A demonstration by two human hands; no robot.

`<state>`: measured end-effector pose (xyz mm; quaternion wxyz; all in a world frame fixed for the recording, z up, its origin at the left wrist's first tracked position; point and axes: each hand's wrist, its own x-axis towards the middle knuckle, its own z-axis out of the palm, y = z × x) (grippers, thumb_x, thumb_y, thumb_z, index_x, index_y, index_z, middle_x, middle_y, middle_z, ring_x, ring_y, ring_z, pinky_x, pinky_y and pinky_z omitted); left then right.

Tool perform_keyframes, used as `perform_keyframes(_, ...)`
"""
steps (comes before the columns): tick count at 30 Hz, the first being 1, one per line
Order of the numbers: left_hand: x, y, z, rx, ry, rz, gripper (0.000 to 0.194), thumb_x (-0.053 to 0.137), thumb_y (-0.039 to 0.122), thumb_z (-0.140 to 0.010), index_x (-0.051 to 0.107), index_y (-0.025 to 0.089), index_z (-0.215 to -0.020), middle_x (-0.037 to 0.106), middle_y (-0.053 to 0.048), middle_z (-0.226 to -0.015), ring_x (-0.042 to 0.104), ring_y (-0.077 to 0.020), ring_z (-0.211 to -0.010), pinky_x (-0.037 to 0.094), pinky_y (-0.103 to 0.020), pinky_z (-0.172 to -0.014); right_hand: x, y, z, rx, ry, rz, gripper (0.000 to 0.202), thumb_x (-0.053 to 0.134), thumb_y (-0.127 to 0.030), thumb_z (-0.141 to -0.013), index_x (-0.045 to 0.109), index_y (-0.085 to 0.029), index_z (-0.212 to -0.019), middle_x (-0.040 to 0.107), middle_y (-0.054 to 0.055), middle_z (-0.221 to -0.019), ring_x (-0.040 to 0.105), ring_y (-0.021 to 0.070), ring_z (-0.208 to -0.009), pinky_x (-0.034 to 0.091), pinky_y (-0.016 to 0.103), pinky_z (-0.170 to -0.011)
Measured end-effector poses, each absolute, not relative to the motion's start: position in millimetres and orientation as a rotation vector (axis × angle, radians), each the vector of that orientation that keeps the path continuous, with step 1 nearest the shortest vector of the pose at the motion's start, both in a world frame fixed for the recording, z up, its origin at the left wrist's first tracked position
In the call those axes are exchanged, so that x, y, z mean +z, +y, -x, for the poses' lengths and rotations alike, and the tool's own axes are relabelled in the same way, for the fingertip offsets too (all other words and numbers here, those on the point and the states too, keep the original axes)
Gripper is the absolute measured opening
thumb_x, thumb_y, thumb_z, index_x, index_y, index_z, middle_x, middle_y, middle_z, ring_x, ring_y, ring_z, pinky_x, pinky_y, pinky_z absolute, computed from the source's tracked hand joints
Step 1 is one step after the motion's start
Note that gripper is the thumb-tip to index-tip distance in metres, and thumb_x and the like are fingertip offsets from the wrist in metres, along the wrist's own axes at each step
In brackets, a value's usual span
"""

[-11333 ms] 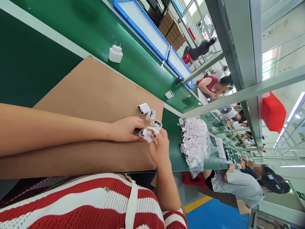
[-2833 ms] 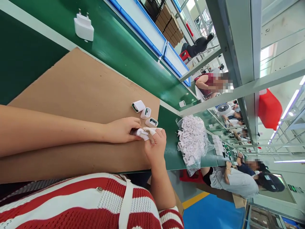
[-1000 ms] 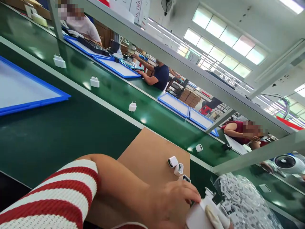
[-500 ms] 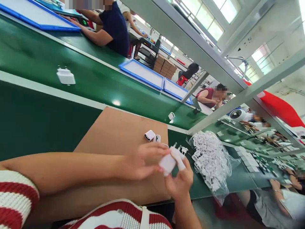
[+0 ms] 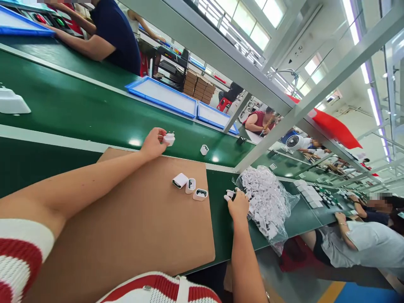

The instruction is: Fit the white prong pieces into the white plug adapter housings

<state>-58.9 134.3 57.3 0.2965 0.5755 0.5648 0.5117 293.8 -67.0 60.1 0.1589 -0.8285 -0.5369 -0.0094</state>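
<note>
My left hand [image 5: 153, 145] pinches a white plug adapter [image 5: 169, 139] with two pins, held over the green belt just past the cardboard. To the right, my right hand [image 5: 239, 205] has its fingers closed round a small white piece [image 5: 230, 194] beside the plastic bag of white parts [image 5: 267, 198]. Three white housings lie near the cardboard's right side: one on its side [image 5: 179, 180], one in the middle [image 5: 190, 185] and one with its opening showing [image 5: 200, 194].
A white housing [image 5: 204, 150] and a large white plug [image 5: 12, 102] lie on the green belt [image 5: 78, 113]. Brown cardboard [image 5: 135, 223] covers the near table. A metal post [image 5: 265, 145] rises behind the bag. People sit across the belt and at the right.
My left hand has moved away up and left to the belt with the adapter. My right hand has let go of it and now is at the small piece by the bag. The view has shifted.
</note>
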Motion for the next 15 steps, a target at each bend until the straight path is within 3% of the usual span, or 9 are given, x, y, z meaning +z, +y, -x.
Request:
perform_keyframes(2,52.9,147.1,73.0,1.361,1.565,-1.54,0.034,0.069,0.02,-0.076,0.049,0.017,-0.104,0.061,-0.004,-0.111,0.063,-0.0193,-0.104,0.056,-0.039,-0.102,50.2,-65.1,-297.5,0.001,-1.555,2.334,0.045,0.062,-0.025,-0.093,0.069,-0.007,-0.134,0.07,0.023,-0.13,0.064,0.0387,-0.123,0.049,0.047,-0.105)
perform_keyframes(4,48.9,148.1,78.4,1.376,1.629,-1.576,0.041,0.069,0.021,-0.076,0.05,0.015,-0.112,0.059,-0.007,-0.118,0.06,-0.0252,-0.115,0.053,-0.045,-0.108,42.0,-64.7,-296.7,0.001,-1.547,2.222,0.045,0.055,-0.021,-0.093,0.069,-0.009,-0.134,0.068,0.022,-0.131,0.065,0.0349,-0.122,0.05,0.044,-0.103)
perform_keyframes(7,48.7,142.6,66.1,1.479,1.728,-1.657,0.065,0.074,0.023,-0.073,0.046,0.013,-0.132,0.042,-0.017,-0.153,0.032,-0.039,-0.151,0.027,-0.057,-0.129,34.3,-61.7,-291.3,0.064,-1.457,1.999,0.044,0.051,-0.021,-0.093,0.067,-0.011,-0.133,0.063,0.022,-0.136,0.068,0.0277,-0.11,0.054,0.04,-0.098)
perform_keyframes(9,53.3,142.8,44.8,1.451,1.693,-1.804,0.067,0.076,0.029,-0.075,0.049,0.015,-0.135,0.033,-0.016,-0.165,0.02,-0.0382,-0.158,0.012,-0.054,-0.134,31.2,-56.9,-285.6,0.22,-1.345,1.822,0.044,0.054,-0.024,-0.092,0.063,-0.012,-0.133,0.065,0.02,-0.134,0.069,0.0222,-0.097,0.057,0.036,-0.089)
perform_keyframes(12,62.0,153.4,1.6,1.068,1.549,-2.033,0.056,0.079,0.046,-0.076,0.062,0.018,-0.12,0.052,-0.016,-0.155,0.038,-0.0386,-0.15,0.027,-0.05,-0.129,28.9,-48.9,-276.3,0.531,-1.091,1.568,0.045,0.063,-0.033,-0.087,0.058,-0.017,-0.13,0.073,0.014,-0.121,0.071,0.0171,-0.083,0.057,0.028,-0.07)
perform_keyframes(15,67.0,168.0,-37.7,0.835,1.581,-1.979,0.064,0.085,0.061,-0.066,0.064,0.014,-0.103,0.065,-0.026,-0.133,0.052,-0.0471,-0.134,0.045,-0.053,-0.11,30.4,-44.9,-271.5,0.857,-0.853,1.359,0.033,0.07,-0.038,-0.082,0.063,-0.019,-0.108,0.078,0.007,-0.099,0.072,0.0154,-0.073,0.056,0.025,-0.062)
